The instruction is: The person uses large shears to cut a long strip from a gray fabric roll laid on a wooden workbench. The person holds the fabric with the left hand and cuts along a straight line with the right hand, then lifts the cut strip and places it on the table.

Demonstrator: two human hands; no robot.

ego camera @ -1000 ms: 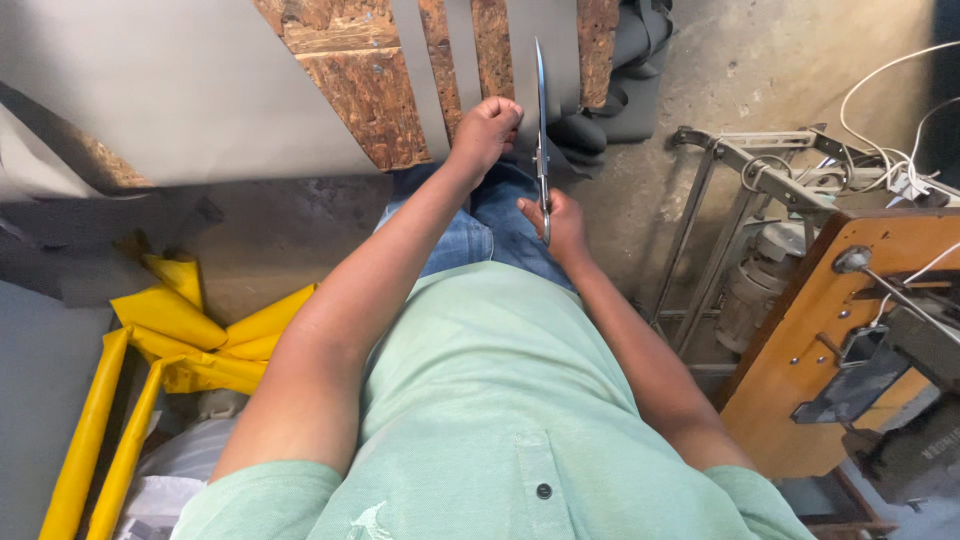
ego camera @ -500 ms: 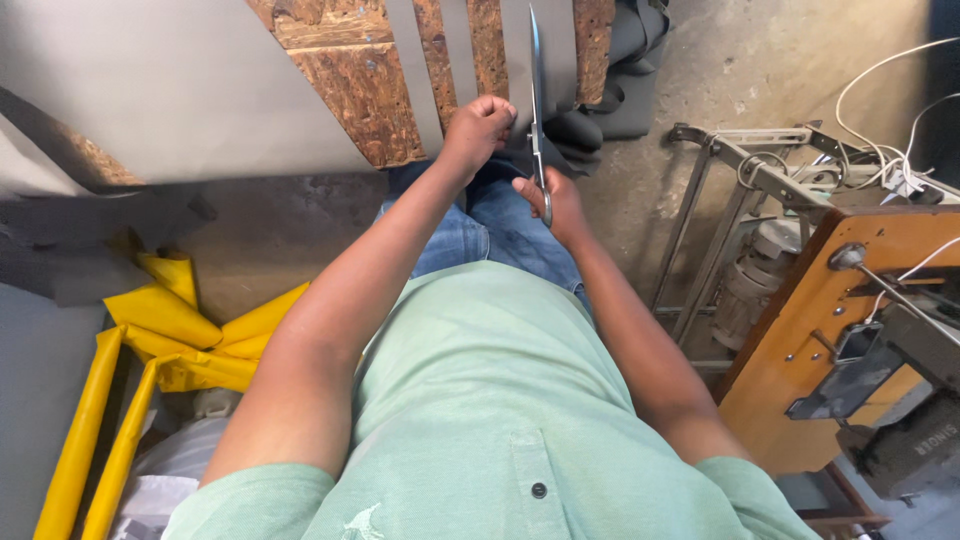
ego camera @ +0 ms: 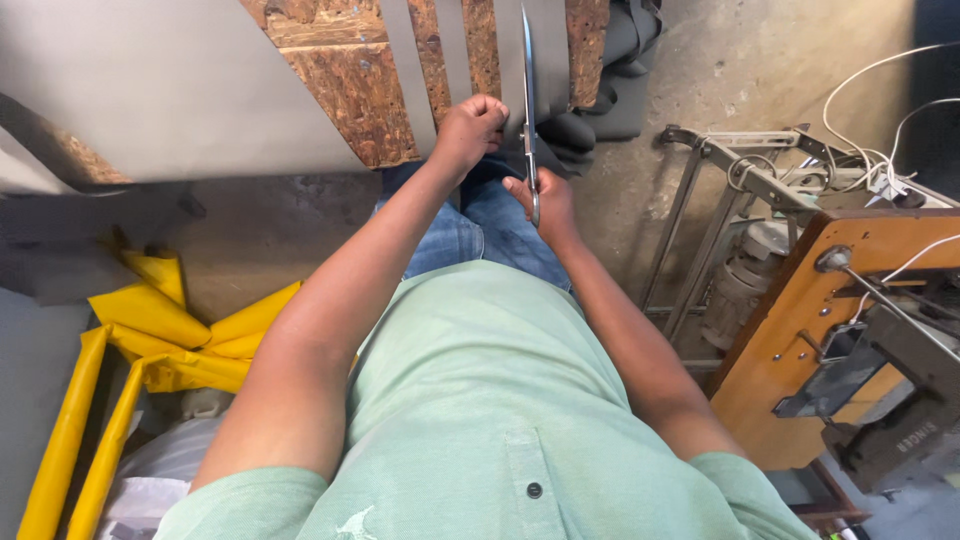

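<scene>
Grey sheet material (ego camera: 170,90) spreads at eleven o'clock over my chipboard table (ego camera: 350,90). My left hand (ego camera: 468,128) pinches a grey strip (ego camera: 512,60) at twelve; my right hand (ego camera: 545,205) grips long scissors (ego camera: 528,90), blades along the strip.

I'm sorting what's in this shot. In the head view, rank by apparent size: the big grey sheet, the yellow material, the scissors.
1. Grey sheet, largest.
2. Yellow material, though nearer the camera.
3. Scissors, held by the right hand, smallest.

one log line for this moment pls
left hand: grips grey strip | right hand: holds scissors, blades up along strip | board: under sheet
</scene>
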